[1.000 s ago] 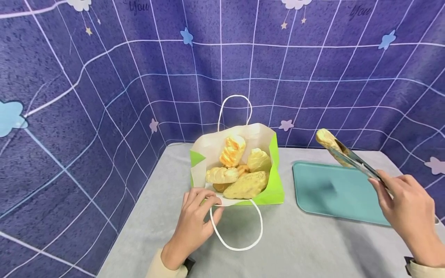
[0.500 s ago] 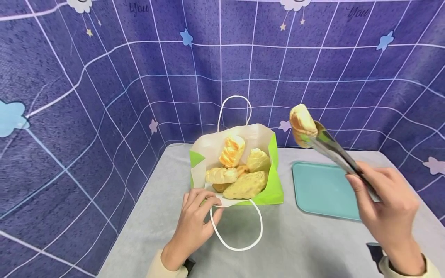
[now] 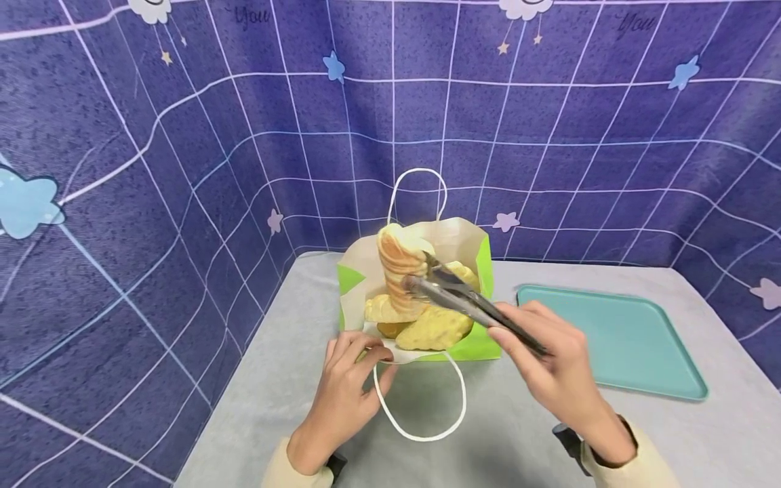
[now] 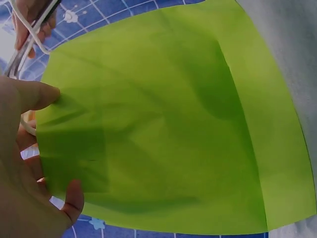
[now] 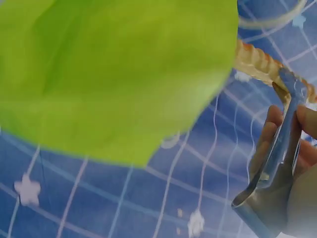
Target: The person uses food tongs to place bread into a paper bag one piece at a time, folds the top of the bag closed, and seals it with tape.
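A green paper bag (image 4: pixel 158 119) with a pale inside stands on the table, its mouth facing up toward the head camera and several breads (image 3: pixel 434 329) inside. My left hand (image 3: pixel 348 379) pinches the bag's near rim between fingers and thumb, beside the front white handle (image 3: pixel 421 439). My right hand (image 3: pixel 552 359) grips metal tongs (image 3: pixel 466 298). Held in the tongs' tips is a ridged, golden-brown bread roll (image 3: pixel 399 271), over the bag's opening and overlapping the breads there. In the right wrist view the roll (image 5: pixel 257 60) shows at the bag's edge.
A teal tray (image 3: pixel 647 346) with nothing on it lies to the right of the bag on the grey table (image 3: pixel 268 379). The bag's far handle (image 3: pixel 417 171) stands upright. A purple-blue patterned curtain (image 3: pixel 549 135) hangs behind and at the left.
My right hand has swung left with the tongs and the bread roll, from above the tray to over the bag's opening. The left hand keeps its hold on the rim.
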A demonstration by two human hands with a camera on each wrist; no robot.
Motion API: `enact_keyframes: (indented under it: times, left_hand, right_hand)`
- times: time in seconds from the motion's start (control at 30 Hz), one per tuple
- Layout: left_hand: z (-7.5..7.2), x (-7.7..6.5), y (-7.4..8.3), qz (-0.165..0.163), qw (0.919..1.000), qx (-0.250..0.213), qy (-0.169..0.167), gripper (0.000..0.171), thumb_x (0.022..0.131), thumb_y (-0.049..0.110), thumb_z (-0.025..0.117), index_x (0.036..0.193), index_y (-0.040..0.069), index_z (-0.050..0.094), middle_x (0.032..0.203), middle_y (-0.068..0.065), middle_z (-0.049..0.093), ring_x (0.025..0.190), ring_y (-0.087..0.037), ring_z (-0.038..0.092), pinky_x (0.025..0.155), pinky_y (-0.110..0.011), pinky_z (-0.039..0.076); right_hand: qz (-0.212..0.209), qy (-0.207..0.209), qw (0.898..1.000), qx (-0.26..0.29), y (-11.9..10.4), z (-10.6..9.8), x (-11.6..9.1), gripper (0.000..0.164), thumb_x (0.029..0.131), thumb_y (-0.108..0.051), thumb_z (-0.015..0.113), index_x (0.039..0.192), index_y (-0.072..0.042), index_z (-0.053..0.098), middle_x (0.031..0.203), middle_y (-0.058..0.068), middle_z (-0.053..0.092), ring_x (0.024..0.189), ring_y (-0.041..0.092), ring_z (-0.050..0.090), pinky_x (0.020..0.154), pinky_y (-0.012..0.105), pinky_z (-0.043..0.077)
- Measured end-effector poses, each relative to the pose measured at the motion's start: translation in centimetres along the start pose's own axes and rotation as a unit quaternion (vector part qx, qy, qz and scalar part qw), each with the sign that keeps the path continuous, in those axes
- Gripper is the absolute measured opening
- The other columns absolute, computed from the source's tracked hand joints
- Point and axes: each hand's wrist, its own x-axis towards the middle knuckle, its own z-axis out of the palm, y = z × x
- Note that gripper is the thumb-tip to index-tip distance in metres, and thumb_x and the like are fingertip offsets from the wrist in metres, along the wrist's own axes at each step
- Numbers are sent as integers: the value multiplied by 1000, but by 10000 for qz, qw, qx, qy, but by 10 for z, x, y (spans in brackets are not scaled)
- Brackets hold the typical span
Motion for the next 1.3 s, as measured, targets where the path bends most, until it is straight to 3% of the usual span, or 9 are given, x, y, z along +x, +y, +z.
enact_keyframes:
  times: [0.13,0.23,0.3,0.43,0.6,0.77,0.87,1.07,1.3]
  left_hand:
    - [2,3,2,16,10000,-60,1,5,78,22,65,83,21,64,93,9,56,94,-14,46,73,-34,28]
    - [3,4,4,76,9999,-139,7,6,78,21,65,84,21,63,91,10,56,92,-13,46,73,-33,28]
    - [3,5,5,115,9998,-176,22,6,78,20,65,84,21,63,91,9,55,92,-14,46,74,-34,28]
    - [1,8,5,147,9997,-211,57,6,78,20,65,84,21,63,92,7,56,93,-15,46,75,-34,28]
    - [1,12,5,203,9996,-203,71,6,78,19,65,84,20,64,92,6,57,93,-15,46,74,-34,28]
    - [2,12,6,173,9996,-221,47,6,78,19,65,84,21,64,92,7,56,93,-15,46,74,-34,28]
    - [2,12,5,156,9996,-233,40,6,78,19,65,84,20,64,92,7,56,93,-15,46,74,-34,28]
    - [3,11,3,99,9997,-197,59,5,79,20,65,84,21,64,93,7,56,92,-15,46,73,-34,28]
    - [2,14,0,134,9996,-192,185,5,78,18,65,82,21,63,90,7,57,90,-16,46,73,-34,28]
  right_hand:
    - [1162,-653,9897,-517,6,9,-11,32,78,-9,67,111,-9,63,87,-3,62,66,6,48,54,16,37]
    - [2125,-1149,9633,-1170,12,7,-18,35,83,-27,63,116,-18,59,87,-8,60,62,5,48,51,18,39]
    - [2450,-1290,9490,-1509,15,2,-21,36,83,-34,61,117,-20,58,83,-7,58,59,6,48,49,20,39]
    - [2617,-1239,9394,-1838,19,-10,-24,40,82,-37,61,117,-17,58,76,-5,55,52,8,46,44,22,37]
    - [2564,-1051,9406,-1960,21,-24,-30,40,81,-32,64,118,-17,58,77,-4,56,51,8,46,42,20,36]
    - [2444,-492,9496,-1900,24,-44,-39,38,79,-18,67,117,-19,59,76,-1,60,48,6,45,39,17,33]
    - [2485,-1,9469,-2040,25,-58,-44,41,78,-12,68,117,-19,60,77,0,62,52,3,47,41,16,33]
    - [2960,412,9197,-2545,34,-86,-61,41,78,-14,67,117,-24,59,74,-12,59,54,3,46,45,17,32]
    - [3208,-298,8847,-3369,54,-114,-89,36,81,-30,65,113,-15,58,61,1,50,42,6,34,41,23,24]
